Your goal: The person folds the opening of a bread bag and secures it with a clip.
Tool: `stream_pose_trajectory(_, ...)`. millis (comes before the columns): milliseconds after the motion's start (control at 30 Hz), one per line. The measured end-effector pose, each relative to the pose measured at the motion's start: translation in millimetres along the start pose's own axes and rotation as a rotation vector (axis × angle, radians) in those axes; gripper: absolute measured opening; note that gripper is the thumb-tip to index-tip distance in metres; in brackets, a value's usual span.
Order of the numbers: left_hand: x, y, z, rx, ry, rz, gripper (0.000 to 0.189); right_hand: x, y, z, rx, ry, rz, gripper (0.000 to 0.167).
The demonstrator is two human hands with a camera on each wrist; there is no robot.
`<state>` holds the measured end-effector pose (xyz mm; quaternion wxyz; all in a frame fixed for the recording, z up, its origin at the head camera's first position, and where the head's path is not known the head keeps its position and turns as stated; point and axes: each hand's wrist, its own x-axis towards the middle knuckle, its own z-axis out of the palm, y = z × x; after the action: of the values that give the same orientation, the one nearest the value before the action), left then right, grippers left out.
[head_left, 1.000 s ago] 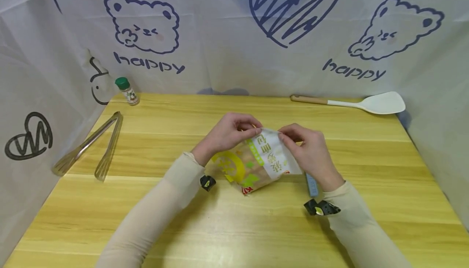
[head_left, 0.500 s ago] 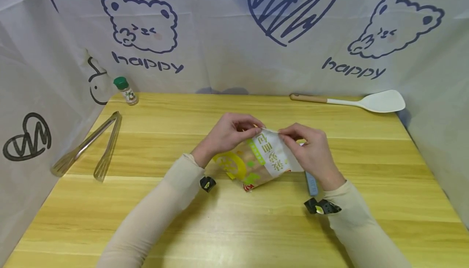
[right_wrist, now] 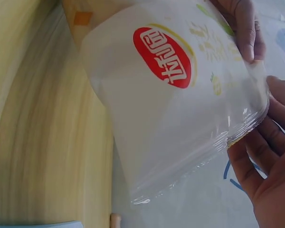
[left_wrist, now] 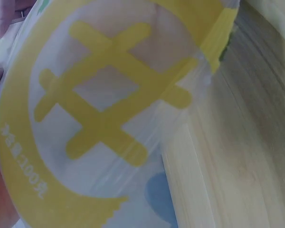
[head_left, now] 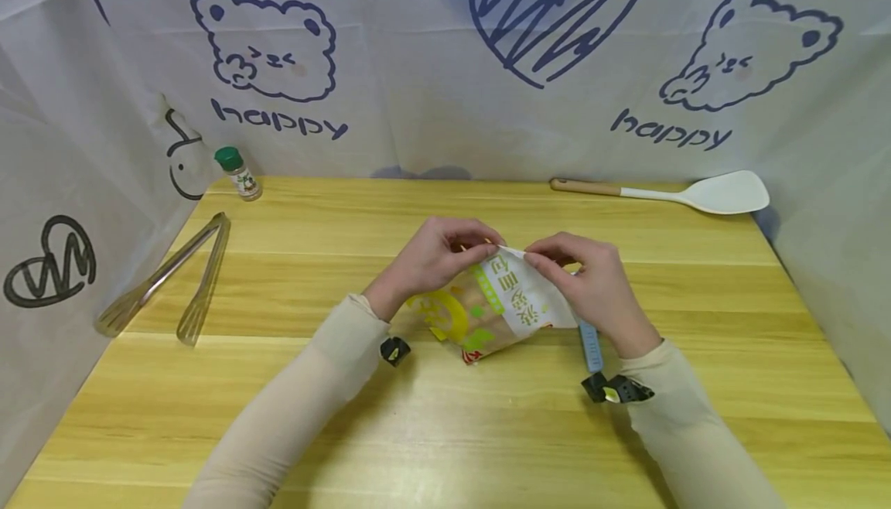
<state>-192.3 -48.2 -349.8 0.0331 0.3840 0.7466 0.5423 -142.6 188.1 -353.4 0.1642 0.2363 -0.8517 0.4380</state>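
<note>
A plastic bag of bread [head_left: 487,323] with yellow, green and white print is held tilted above the middle of the table. My left hand [head_left: 445,254] pinches its upper edge between thumb and fingers. Close to it, my right hand [head_left: 592,285] pinches the same edge, a short strip of wrapper showing between the two. The left wrist view is mostly filled by the bag's yellow lattice print [left_wrist: 109,95]. A red oval logo [right_wrist: 164,57] and a crimped seam face the right wrist camera. No opening in the seam can be made out.
Below my right hand lies a light blue object [head_left: 590,346], partly hidden. Metal tongs [head_left: 209,277] lie at the left, with a green-capped seasoning jar [head_left: 240,176] behind them. A white spatula [head_left: 724,193] lies at the back right. Drawn-on cloth walls [head_left: 418,68] surround the table.
My right hand has shifted slightly left, narrowing the gap between the two hands at the bag's edge. The left hand has hardly moved and both hands keep their pinch.
</note>
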Motion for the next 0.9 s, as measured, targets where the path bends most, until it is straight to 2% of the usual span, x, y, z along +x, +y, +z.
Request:
stream_pose_trajectory(200, -0.3, -1.3, 2.0, 0.010, 0.000, -0.020, 0.014, 1.0, 3, 2, -0.006, -0.039, 0.028, 0.007)
stream_pose_trajectory(467, 1.8, 2.4, 2.5, 0.046, -0.016, -0.130, 0.018, 2.3, 3, 2, -0.026, -0.045, 0.042, 0.004)
stream_pose_trajectory(567, 2.1, 6.5, 4.1, 0.058, -0.009, -0.153, 0.018, 2.7, 3, 3, -0.031, -0.049, 0.047, 0.004)
stream_pose_trajectory(767, 2.6, 11.0, 11.5, 0.116, 0.030, -0.159, 0.014, 2.2, 4, 4, -0.022, -0.052, 0.047, 0.004)
stream_pose_trajectory(900, 3.0, 10.5, 13.4, 0.106, 0.051, -0.171, 0.012, 2.1, 3, 4, -0.014, -0.065, 0.049, 0.005)
